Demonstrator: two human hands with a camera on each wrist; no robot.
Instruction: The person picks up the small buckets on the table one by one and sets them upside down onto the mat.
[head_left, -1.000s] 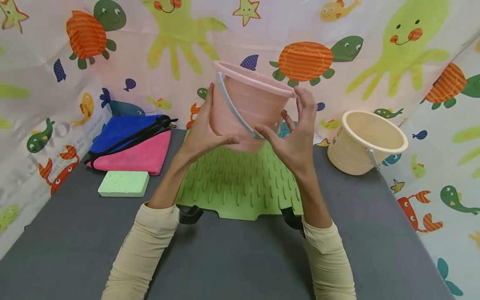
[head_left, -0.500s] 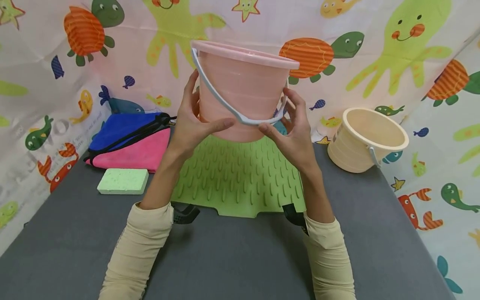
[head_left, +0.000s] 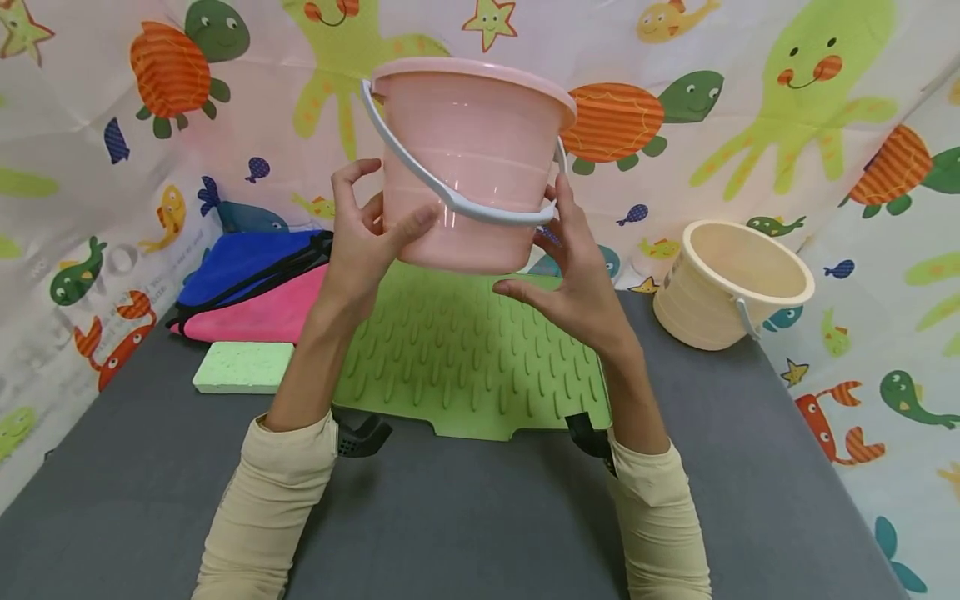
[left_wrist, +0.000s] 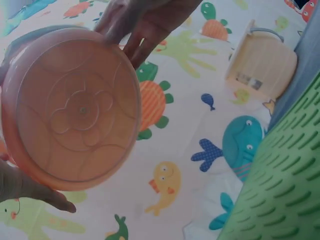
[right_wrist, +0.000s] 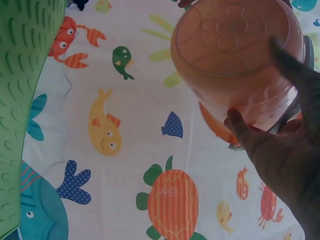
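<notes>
A pink bucket (head_left: 468, 125) is held up over the green mat (head_left: 472, 358), tilted, with its underside towards the wrist cameras. My left hand (head_left: 363, 242) grips its left side, thumb in front and fingers round the back. On the other side my right hand (head_left: 581, 267) touches the wall with its fingertips, thumb spread away below the base. The pale blue handle (head_left: 450, 196) hangs across the bucket's front, close by the right fingertips. A flower relief marks the round base (left_wrist: 75, 110) in the left wrist view. The bucket's inside is hidden.
A cream bucket (head_left: 697, 308) stands at the back right of the grey table (head_left: 480, 525). To the left lie a pink and blue cloth bundle with black cords (head_left: 247, 283) and a pale green sponge (head_left: 243, 367). Printed curtains (head_left: 495, 17) close off the back and sides.
The pink bucket has risen, moved left and turned in both hands, showing more of its front. My right thumb has come off the handle, and my left hand has moved left.
</notes>
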